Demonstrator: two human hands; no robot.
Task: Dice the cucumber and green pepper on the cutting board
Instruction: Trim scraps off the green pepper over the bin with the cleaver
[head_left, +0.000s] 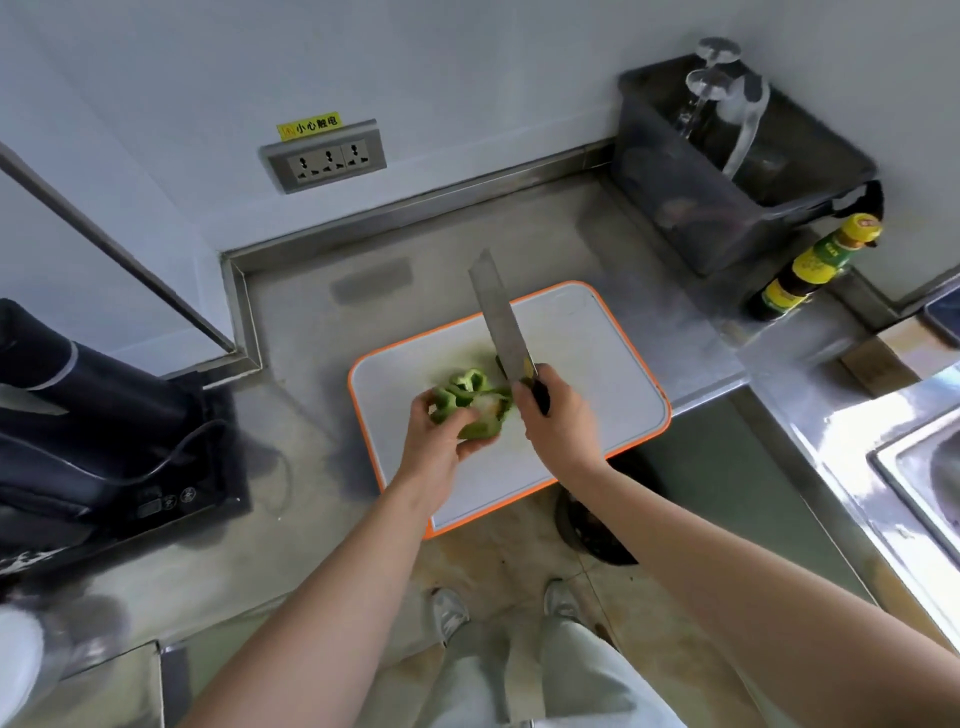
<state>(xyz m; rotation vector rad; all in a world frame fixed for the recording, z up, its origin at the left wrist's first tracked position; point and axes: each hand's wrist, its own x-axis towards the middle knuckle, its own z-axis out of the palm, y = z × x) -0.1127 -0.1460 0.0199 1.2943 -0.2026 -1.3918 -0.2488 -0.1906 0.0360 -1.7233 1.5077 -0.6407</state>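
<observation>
A white cutting board (587, 374) with an orange rim lies on the steel counter, its near corner past the counter's edge. On its left part lies a cut-open green pepper (470, 397) with pale flesh showing. My left hand (441, 434) grips the pepper from the near side, fingers curled round it. My right hand (558, 415) holds the dark handle of a cleaver (496, 317). Its blade points away from me, just right of the pepper. No cucumber shows.
A dark plastic bin (727, 182) with upturned glasses stands at the back right, a sauce bottle (810, 270) beside it. An induction cooker (171, 467) with a dark pot sits at the left. A sink (919, 467) is at the right. A wall socket (327, 158) is behind.
</observation>
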